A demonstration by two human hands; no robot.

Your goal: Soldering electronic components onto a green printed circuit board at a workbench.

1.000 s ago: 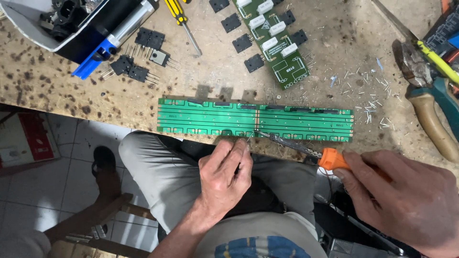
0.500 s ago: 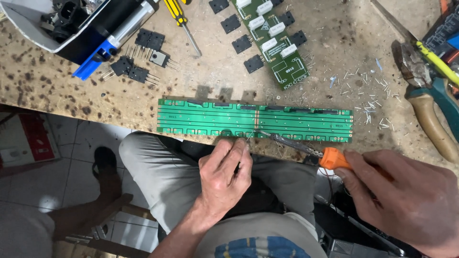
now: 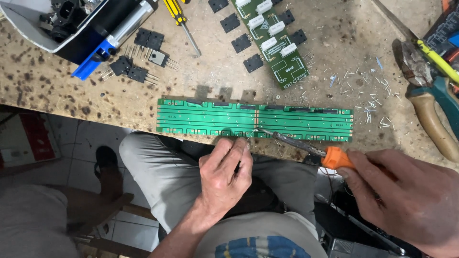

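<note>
A long green circuit board (image 3: 210, 117) lies along the front edge of the worn workbench (image 3: 62, 95). My right hand (image 3: 406, 196) grips a soldering iron (image 3: 306, 148) with an orange collar; its tip rests on the board's lower edge near the middle. My left hand (image 3: 224, 174) sits just below the table edge, pinching a thin solder wire (image 3: 249, 135) that reaches up to the iron's tip.
A second green board (image 3: 275, 43) with white parts lies further back, ringed by black transistors (image 3: 138, 57). A yellow screwdriver (image 3: 181, 24), a grey tray (image 3: 48, 24) with a blue-tipped tool, pliers (image 3: 430, 95) at right, and cut wire leads (image 3: 368, 91) litter the bench.
</note>
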